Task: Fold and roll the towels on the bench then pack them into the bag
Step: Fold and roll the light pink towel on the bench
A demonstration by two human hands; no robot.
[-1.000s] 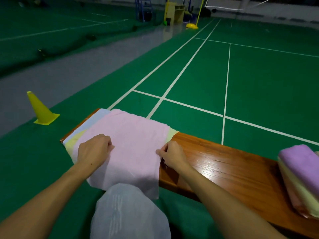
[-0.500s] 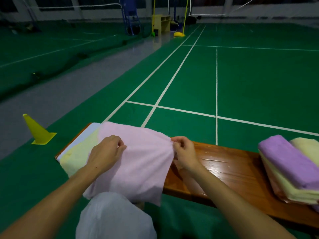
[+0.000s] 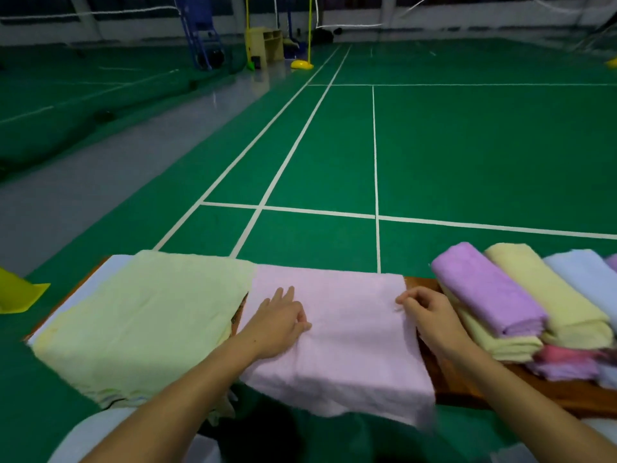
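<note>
The pink towel (image 3: pixel 337 332) now lies flat beside the yellow towel (image 3: pixel 140 322); left hand (image 3: pixel 280 324) presses it, right hand (image 3: pixel 430 315) pinches its edge.

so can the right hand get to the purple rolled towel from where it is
Probably yes: the right hand sits at the pink towel's right edge, and the purple rolled towel lies just beside it, topmost, with nothing between.

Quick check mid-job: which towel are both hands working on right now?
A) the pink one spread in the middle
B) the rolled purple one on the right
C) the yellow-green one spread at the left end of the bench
A: the left hand lies on the pink towel and the right hand pinches its right edge; the yellow-green towel and the purple roll go untouched.
</note>
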